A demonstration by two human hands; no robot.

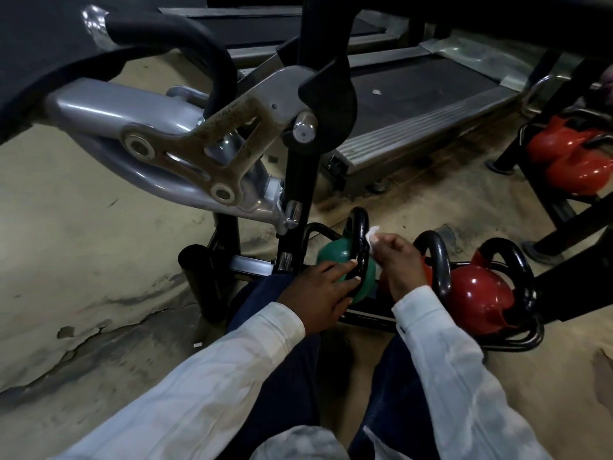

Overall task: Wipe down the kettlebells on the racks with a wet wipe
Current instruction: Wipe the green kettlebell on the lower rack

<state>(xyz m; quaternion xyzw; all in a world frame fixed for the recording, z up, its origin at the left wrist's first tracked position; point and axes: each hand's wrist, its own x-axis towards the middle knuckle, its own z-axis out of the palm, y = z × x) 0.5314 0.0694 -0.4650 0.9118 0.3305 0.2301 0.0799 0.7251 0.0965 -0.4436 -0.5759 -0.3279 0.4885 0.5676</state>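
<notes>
2 hands meet at the left end of the low black rack (522,340): our left hand (318,293) lies on the green kettlebell (331,257) seated there, fingers nearly straight and together, tips pressing its black handle (361,240); our right hand (398,263), fingers curled, pinches the white wet wipe (372,234) against that handle's upper part. Toward the rack's right end, 1 red kettlebell (477,293) sits beside our right sleeve (441,343).

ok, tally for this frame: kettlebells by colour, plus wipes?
Green kettlebell: 1
Red kettlebells: 4 (near rack 2, one mostly behind the right hand; far rack 2)
Wipe: 1, pinched in the right hand
Total: 6
</notes>
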